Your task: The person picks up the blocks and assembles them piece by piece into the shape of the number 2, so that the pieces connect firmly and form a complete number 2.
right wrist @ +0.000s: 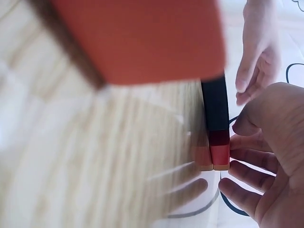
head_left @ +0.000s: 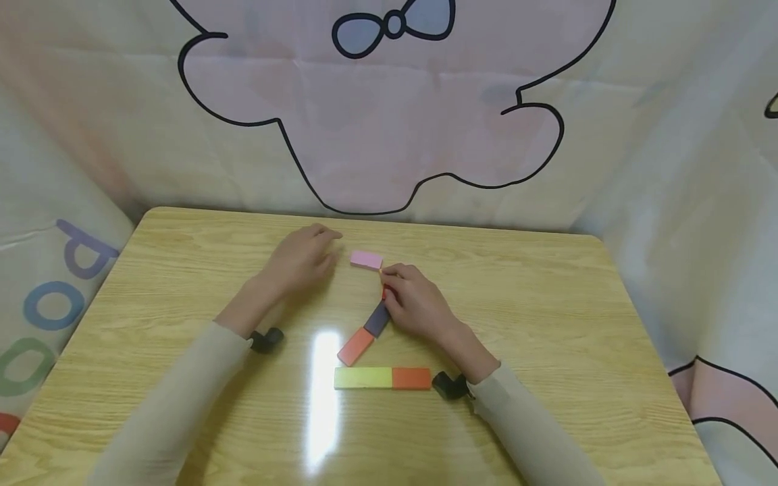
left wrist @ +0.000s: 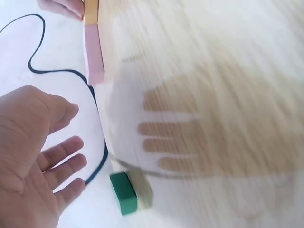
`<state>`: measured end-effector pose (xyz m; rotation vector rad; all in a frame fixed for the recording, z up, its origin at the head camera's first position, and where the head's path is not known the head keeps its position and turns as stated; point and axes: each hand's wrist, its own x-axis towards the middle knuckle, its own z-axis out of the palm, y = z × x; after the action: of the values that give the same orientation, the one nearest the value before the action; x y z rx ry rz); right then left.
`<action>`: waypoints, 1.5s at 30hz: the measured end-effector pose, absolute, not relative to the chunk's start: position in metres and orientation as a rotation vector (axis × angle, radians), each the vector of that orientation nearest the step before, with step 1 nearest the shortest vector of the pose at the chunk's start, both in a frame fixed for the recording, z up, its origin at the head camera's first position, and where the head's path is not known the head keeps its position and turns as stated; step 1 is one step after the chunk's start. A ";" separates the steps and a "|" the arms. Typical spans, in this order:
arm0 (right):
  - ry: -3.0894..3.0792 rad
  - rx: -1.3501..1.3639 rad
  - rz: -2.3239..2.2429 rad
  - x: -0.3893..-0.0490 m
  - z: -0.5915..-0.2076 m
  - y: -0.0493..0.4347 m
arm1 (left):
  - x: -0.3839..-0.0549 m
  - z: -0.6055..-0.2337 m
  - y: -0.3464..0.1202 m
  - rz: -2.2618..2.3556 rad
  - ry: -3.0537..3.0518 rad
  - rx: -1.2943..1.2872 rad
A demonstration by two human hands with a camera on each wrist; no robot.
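Note:
My right hand (head_left: 419, 300) reaches over a bent row of blocks, its fingertips right at the red block (right wrist: 220, 153) and the orange block (left wrist: 90, 11). A dark block (head_left: 377, 319) and a coral block (head_left: 355, 347) continue the row toward me. At the far end lies a pink block (head_left: 366, 260). My left hand (head_left: 302, 261) hovers left of the pink block, holding nothing, fingers loosely spread. A green block (left wrist: 123, 194) sits near it in the left wrist view; the left hand hides it from the head view.
Nearer me on the wooden table (head_left: 535, 297), a yellow-green block (head_left: 362, 378) and an orange-red block (head_left: 411, 379) stand end to end, close to the right wrist camera (head_left: 450, 386). A printed cloth (head_left: 389, 148) hangs behind the far edge.

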<state>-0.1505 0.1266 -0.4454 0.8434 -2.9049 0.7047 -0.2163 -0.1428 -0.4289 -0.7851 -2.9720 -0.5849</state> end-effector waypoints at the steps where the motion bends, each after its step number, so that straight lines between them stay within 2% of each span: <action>1: -2.900 0.843 0.706 -0.150 -0.445 0.127 | -0.216 -0.429 -0.146 -0.580 -2.966 -0.747; 7: -2.897 0.833 0.706 -0.150 -0.444 0.128 | -0.211 -0.429 -0.165 -0.662 -2.968 -0.450; 10: -2.912 0.827 0.705 -0.150 -0.444 0.128 | -0.208 -0.429 -0.173 -0.675 -2.987 -0.386; 30: -2.925 0.835 0.726 -0.149 -0.445 0.129 | -0.204 -0.443 -0.184 -0.813 -2.998 -0.376; 45: -2.992 0.834 0.702 -0.150 -0.443 0.129 | -0.202 -0.435 -0.181 -0.794 -2.982 -0.356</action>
<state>-0.1499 0.1288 -0.4429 0.8340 -2.9918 0.7021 -0.2015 -0.1815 -0.4349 -0.3558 -2.9824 -0.7939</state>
